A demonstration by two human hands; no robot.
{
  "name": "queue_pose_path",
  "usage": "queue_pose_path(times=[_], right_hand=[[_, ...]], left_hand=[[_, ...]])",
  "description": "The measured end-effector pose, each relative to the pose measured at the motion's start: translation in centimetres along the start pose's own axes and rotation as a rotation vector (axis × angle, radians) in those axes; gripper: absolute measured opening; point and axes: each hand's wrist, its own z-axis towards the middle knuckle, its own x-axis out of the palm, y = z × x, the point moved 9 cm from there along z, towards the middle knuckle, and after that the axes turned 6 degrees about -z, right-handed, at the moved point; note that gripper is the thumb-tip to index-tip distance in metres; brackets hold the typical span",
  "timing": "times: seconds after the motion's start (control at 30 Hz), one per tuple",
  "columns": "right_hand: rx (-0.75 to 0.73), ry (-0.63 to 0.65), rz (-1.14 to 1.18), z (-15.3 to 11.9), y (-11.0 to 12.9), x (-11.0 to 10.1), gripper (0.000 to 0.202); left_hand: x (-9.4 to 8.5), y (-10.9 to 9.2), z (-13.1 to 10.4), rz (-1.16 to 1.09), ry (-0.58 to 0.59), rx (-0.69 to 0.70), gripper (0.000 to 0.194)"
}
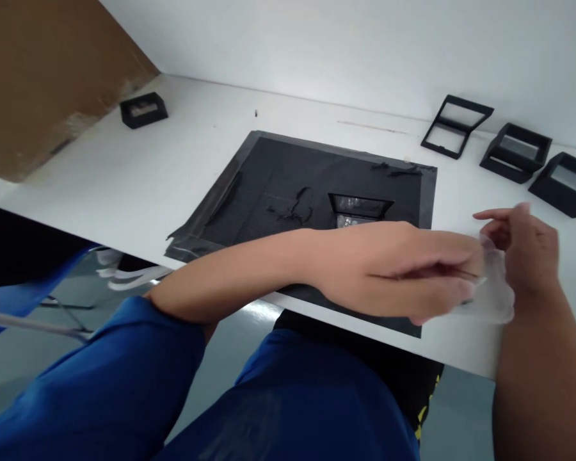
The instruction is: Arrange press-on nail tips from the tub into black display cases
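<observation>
My left hand (408,272) reaches across to the right, over the black mat. Its thumb and fingers are pinched together at a clear plastic container (496,294), whose exact form is blurred; what sits between the fingertips is hidden. Just beyond the plastic is my right hand (532,246), with one finger stretched out and others loosely curled. It is close against the plastic, and I cannot tell whether it touches it. Partly behind my left wrist, an opened small black case (360,206) with clear windows lies on the mat (288,186), with small shiny bits in it.
At the back right stand an unfolded black frame (456,126) and two black windowed boxes, one nearer (516,152) and one at the edge (564,184). Another black box (144,110) sits far left by a brown board (52,83). A white wall (345,57) closes the table's back.
</observation>
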Motion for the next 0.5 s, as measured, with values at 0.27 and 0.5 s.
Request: queue_pose_path(times=[0.27, 0.5], right_hand=[[0.082, 0.222, -0.007, -0.2, -1.8, 0.8, 0.034], [0.215, 0.272, -0.046, -0.5, -3.9, 0.3, 0.040]], left_hand=[[-2.8, 3.7, -3.8, -0.434, -0.186, 0.021, 0.012], [-4.6, 5.8, -5.9, -0.576, -0.237, 0.029, 0.018]])
